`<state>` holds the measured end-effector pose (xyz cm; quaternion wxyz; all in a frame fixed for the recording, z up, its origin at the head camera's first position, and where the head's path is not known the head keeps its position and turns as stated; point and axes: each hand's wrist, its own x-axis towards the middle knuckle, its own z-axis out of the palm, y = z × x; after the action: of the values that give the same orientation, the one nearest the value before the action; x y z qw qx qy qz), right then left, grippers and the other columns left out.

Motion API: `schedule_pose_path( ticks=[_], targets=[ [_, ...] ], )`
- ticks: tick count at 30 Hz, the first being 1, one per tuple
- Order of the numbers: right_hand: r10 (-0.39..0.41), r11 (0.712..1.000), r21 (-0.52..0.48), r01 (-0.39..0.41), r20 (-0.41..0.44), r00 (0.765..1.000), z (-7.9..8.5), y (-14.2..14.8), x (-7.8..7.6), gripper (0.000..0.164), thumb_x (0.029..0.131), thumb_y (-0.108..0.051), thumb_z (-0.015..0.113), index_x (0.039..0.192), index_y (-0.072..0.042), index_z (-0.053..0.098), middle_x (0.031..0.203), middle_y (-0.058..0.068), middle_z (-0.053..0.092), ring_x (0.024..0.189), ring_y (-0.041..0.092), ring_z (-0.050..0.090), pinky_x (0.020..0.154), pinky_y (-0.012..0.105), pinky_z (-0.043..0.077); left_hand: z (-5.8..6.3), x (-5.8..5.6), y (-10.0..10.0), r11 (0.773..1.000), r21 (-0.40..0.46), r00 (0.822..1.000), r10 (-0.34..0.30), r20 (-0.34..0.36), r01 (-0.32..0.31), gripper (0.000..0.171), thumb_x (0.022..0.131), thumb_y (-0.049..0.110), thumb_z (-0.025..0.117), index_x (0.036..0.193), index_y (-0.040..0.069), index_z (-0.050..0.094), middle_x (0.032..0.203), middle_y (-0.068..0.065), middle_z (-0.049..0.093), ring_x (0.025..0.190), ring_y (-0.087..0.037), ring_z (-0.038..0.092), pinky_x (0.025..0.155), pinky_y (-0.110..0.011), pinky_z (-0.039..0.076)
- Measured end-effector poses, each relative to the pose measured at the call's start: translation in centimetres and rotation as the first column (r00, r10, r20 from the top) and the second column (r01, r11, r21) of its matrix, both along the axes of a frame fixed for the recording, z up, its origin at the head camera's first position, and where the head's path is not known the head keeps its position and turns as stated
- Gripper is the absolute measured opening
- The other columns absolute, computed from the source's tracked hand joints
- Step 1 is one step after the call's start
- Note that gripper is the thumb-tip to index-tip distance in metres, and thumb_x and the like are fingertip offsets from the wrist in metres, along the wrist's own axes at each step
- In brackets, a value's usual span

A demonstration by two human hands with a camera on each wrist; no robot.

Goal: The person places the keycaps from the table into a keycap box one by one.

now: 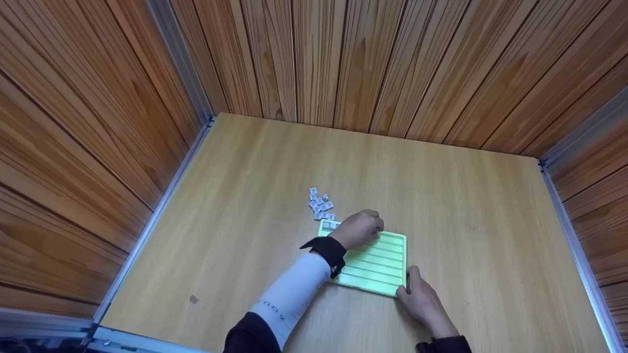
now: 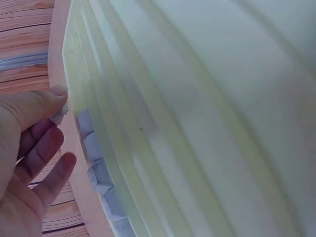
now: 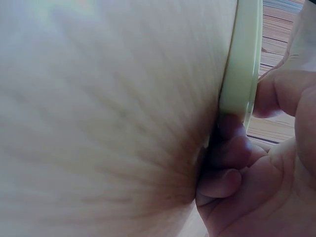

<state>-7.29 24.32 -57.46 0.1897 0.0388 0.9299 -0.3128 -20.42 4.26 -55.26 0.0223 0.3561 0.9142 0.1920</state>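
A light green ridged tray (image 1: 377, 267) lies on the table in the head view, with parallel slots across it. Over its far edge, my left hand (image 1: 362, 229) pinches a small pale tile (image 2: 58, 117) between thumb and fingertip, seen best in the left wrist view. Several similar tiles (image 2: 101, 175) stand in a row in the slot along that edge. At the near right corner my right hand (image 1: 423, 300) grips the tray's rim (image 3: 241, 64), thumb on one side and curled fingers on the other. My left hand and wrist hide part of the tray in the head view.
Just beyond the tray's far left corner lies a loose cluster of small pale tiles (image 1: 321, 205). The wooden table (image 1: 265, 176) is bounded by plank walls (image 1: 314, 59) and metal rails (image 1: 162, 211). A dark spot (image 1: 194, 299) marks the table at the left.
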Motion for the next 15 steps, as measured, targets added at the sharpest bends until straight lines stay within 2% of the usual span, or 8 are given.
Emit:
schedule_pose_path(
  ticks=[8,15],
  targets=[
    [-0.007,1.0,-0.005,0.007,-0.011,1.0,-0.02,0.03,0.05,0.032,0.092,-0.01,0.057,0.12,-0.002,0.043,0.083,0.005,0.046,0.075,0.022,0.047,0.059,0.031,0.034,-0.49,-0.1,0.32,0.999,-0.038,1.0,0.02,0.022,-0.019,0.014,0.09,0.014,0.077,0.104,0.014,0.077,0.098,0.002,0.069,0.093,-0.01,0.062,0.08,-0.017,0.05],
    [-0.009,1.0,-0.005,0.009,-0.005,1.0,-0.01,0.02,0.08,0.033,0.092,-0.01,0.057,0.121,-0.001,0.043,0.082,0.005,0.046,0.075,0.022,0.047,0.058,0.032,0.034,-0.93,0.0,0.13,0.996,-0.081,0.999,0.027,-0.025,-0.029,0.015,0.089,0.018,0.079,0.104,0.017,0.078,0.098,0.004,0.07,0.093,-0.011,0.062,0.077,-0.019,0.051]
  ],
)
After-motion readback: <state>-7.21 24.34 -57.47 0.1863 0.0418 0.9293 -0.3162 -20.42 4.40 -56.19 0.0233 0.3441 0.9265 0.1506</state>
